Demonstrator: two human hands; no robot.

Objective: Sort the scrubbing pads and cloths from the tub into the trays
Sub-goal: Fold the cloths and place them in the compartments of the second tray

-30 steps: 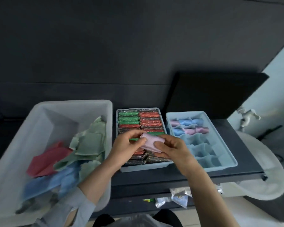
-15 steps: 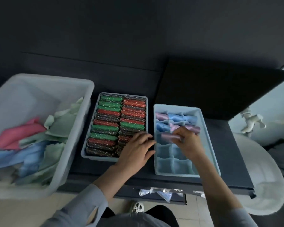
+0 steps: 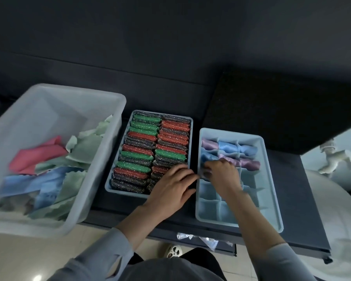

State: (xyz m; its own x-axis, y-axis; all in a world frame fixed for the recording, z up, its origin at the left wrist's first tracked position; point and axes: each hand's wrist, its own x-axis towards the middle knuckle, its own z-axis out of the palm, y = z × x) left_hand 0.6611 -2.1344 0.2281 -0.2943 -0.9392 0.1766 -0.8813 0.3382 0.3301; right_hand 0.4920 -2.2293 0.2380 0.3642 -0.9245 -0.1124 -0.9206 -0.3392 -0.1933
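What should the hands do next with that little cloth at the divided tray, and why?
Probably push it fully down into the compartment. The right hand is pressing a folded purple cloth into the divided tray just below the filled rows, with the left hand beside it; it does not look seated yet.

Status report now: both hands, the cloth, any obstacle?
Right hand pushing rolled purple cloth into light blue divided tray. Left hand open beside it. No obstacle seen.
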